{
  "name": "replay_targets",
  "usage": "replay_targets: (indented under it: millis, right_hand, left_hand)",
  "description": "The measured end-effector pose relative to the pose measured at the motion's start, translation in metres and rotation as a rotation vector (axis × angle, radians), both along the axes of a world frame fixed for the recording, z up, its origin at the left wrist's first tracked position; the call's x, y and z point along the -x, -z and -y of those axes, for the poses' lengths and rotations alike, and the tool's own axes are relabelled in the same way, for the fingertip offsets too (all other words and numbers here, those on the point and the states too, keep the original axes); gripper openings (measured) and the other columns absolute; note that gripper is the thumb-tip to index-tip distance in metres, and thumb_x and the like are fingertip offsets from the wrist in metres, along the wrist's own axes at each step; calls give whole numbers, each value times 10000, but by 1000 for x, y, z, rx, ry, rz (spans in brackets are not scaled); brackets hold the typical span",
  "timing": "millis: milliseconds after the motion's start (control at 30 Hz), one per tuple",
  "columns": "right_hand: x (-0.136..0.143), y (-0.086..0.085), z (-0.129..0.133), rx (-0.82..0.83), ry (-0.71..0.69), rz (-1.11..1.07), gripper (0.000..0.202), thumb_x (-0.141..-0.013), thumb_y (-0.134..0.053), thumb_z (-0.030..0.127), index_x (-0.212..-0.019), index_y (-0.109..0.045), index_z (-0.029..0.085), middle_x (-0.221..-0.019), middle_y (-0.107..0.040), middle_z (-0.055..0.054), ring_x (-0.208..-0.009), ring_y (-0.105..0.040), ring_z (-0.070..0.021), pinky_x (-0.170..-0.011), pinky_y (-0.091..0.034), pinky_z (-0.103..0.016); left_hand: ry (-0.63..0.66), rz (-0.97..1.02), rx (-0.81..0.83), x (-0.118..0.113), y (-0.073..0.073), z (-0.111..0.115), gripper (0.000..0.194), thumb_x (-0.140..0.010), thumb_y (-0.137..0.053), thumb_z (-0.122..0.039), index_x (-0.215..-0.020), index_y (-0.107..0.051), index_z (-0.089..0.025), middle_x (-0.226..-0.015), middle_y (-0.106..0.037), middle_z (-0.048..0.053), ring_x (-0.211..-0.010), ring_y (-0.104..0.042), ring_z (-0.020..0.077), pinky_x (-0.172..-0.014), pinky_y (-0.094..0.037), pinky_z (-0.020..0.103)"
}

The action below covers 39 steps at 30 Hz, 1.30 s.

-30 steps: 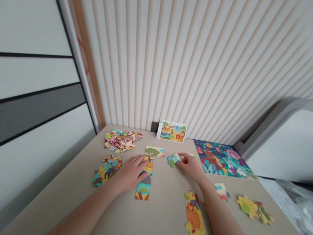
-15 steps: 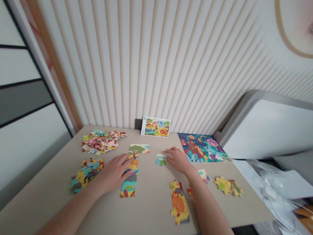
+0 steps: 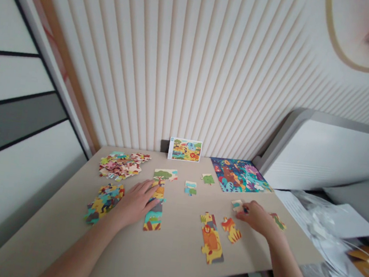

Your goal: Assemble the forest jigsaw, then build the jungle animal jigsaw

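My left hand (image 3: 137, 202) lies flat with its fingers stretched over the joined jigsaw strip (image 3: 152, 222), which has a tree at its top and turns right there. My right hand (image 3: 257, 215) is at the right of the table, fingertips pinched at the edge of a pale and teal puzzle piece (image 3: 237, 205). Between the hands lie a small joined pair of pieces (image 3: 190, 187) and a green tree piece (image 3: 208, 179). Nearer to me are the joined lion section (image 3: 212, 239) and an orange and yellow section (image 3: 232, 230). Some pieces (image 3: 278, 221) are partly hidden behind my right hand.
Two heaps of loose pieces, one far left (image 3: 123, 165) and one nearer (image 3: 105, 201), lie on the table (image 3: 171, 252). A picture box (image 3: 185, 150) stands against the ribbed wall. A dark blue animal picture (image 3: 240, 175) lies at the back right. Papers and plastic (image 3: 324, 221) lie beyond the right edge.
My right hand has moved right, from beside the small joined pair to the pale and teal piece. The green tree piece and the orange section now show fully. My left hand has stayed put.
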State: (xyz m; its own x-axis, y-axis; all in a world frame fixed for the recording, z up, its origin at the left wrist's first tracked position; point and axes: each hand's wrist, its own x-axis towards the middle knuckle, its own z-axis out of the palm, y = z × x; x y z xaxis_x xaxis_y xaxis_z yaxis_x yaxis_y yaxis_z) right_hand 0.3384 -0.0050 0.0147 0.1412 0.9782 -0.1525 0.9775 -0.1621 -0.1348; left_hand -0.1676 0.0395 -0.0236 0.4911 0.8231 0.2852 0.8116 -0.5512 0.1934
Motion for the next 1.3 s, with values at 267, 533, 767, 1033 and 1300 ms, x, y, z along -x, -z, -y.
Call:
replay_targets:
  millis: [267, 533, 767, 1033, 1300]
  right_hand:
    - [-5, 15, -7, -76, 6, -167, 390, -697, -765, 417, -1019, -710, 205, -971, -735, -89, -864, -692, -248, -736, -460, -299]
    - [7, 7, -18, -164, 9, -250, 398, -708, -730, 382, -1045, -667, 181, -901, -723, -75, -774, -660, -216, -672, -435, -289]
    - [31, -17, -23, -167, -159, -307, 295, -864, -543, 415, -783, -704, 181, -663, -641, -21, -615, -548, -168, -579, -340, -282]
    - [142, -4, -94, -284, -169, -807, 565, -818, -653, 513, -1238, -666, 135, -622, -647, 4, -581, -579, -160, -563, -411, -262]
    - [226, 21, -145, -343, -96, -690, 267, -885, -594, 379, -936, -741, 162, -810, -756, -65, -727, -693, -185, -638, -463, -255]
  left_hand:
    - [9, 26, 16, -1, -4, 3, 538, -1023, -388, -561, -1416, -549, -231, -1474, -508, 125, -1365, -460, 294, -1149, -367, 472]
    - [3, 34, 26, 0, -2, 3, 541, -1026, -377, -558, -1419, -545, -228, -1482, -503, 125, -1365, -463, 295, -1155, -359, 471]
    - [-2, 17, 25, -2, -5, 5, 535, -1030, -377, -545, -1427, -538, -224, -1487, -495, 131, -1387, -440, 305, -1170, -338, 497]
    - [-2, 22, 26, -2, -8, 6, 539, -1024, -390, -553, -1430, -532, -227, -1482, -497, 132, -1368, -455, 305, -1151, -362, 490]
    - [-4, 12, 19, -2, -14, 9, 506, -1018, -432, -517, -1430, -522, -236, -1479, -500, 111, -1365, -457, 293, -1154, -371, 466]
